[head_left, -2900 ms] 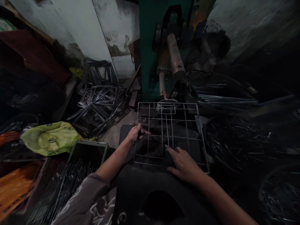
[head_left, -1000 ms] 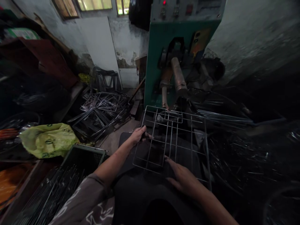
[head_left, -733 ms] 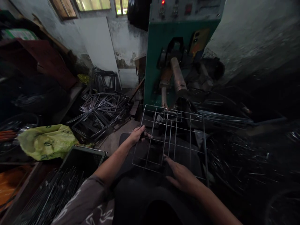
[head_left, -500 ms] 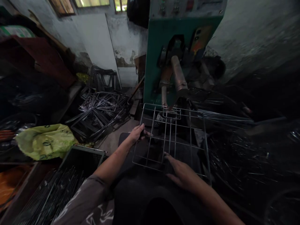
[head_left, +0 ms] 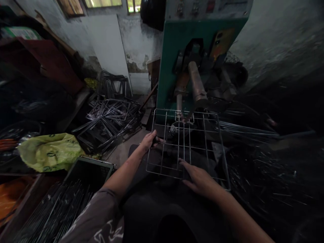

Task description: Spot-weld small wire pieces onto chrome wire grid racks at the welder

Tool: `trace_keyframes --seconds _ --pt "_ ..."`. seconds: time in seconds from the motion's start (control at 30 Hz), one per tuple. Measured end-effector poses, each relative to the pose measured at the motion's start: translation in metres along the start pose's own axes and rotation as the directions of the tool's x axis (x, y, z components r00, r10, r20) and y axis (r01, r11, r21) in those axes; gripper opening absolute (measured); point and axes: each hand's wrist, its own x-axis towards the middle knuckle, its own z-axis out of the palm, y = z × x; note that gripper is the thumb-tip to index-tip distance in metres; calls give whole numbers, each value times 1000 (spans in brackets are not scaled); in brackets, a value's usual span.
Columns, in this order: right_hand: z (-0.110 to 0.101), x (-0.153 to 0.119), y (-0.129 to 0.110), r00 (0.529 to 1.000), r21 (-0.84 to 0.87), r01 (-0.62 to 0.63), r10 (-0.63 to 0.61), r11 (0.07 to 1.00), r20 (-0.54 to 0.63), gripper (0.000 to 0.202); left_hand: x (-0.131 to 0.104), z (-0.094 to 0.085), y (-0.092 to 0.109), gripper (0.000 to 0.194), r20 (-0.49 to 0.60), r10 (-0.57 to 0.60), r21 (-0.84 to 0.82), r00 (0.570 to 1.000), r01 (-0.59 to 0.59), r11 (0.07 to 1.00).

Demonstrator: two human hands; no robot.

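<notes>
A wire rack (head_left: 178,143), a rectangular grid of thin metal rods, is held roughly level over my lap. My left hand (head_left: 149,141) grips its left edge, with fingers reaching beneath the wires. At the near edge, my right hand (head_left: 199,179) holds the rack, its index finger along a middle wire and its thumb lower down. The far edge, with a small rectangular wire loop (head_left: 193,118), lies at the lower arm (head_left: 179,104) of a green machine (head_left: 168,64). A thick upper arm (head_left: 196,82) juts out above. The exact contact there is too dark to tell.
Bent wire frames (head_left: 108,114) lie heaped on the floor at left. Nearer are a yellow-green sack (head_left: 50,153), a dark crate (head_left: 111,166) and a bundle of thin rods (head_left: 54,209). Small metal pieces (head_left: 268,175) lie at right. A phone (head_left: 222,42) rests against the machine.
The rack's near edge has shifted slightly right and up in view, with both hands still on it. The whole view has also moved a little, placing the machine further right.
</notes>
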Motion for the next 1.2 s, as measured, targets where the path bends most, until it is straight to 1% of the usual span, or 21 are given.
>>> trace_keyframes --seconds 0.23,0.33,0.47,0.57,0.63,0.73,0.8,0.83,0.9,1.0,1.1,1.2 --pt "-2 -1 3 1000 -5 -5 5 1000 18 63 1 2 -1 51 -12 -26 -13 1000 25 1000" --pt "-4 -1 4 1000 5 11 -11 1000 10 63 0 2 0 50 4 -33 -14 999 33 999" --pt "-1 -3 4 999 35 36 -35 999 -22 61 0 2 -1 50 30 -13 -30 999 14 999" --pt "4 -7 5 997 18 15 -14 1000 -78 60 0 2 -3 49 29 4 -46 1000 -2 999" --pt "5 -9 7 989 -19 -13 10 1000 -149 58 1 2 -2 49 16 10 -48 1000 -9 999" --pt "-4 -8 15 959 -62 -1 -17 998 -282 54 6 1 1 50 -12 24 -59 1000 -25 998" --pt "-17 -3 22 949 -115 -11 -25 993 -314 45 12 2 4 50 -27 24 -85 999 -26 996" --pt "-23 1 26 954 -151 -32 -15 988 -300 39 16 3 6 49 -39 19 -98 999 -23 995" --pt "-36 6 34 973 -199 -69 21 978 -231 28 23 5 9 49 -67 5 -109 998 -13 994" --pt "-47 7 38 988 -155 -89 69 984 -135 24 24 9 10 48 -87 7 -97 996 -15 995" --pt "-49 -5 31 991 -86 -95 86 992 -100 22 14 12 10 50 -54 2 -82 999 -6 997" --pt "-47 -20 17 991 -38 -66 61 997 -122 19 1 13 10 51 -43 -15 -86 999 11 996"
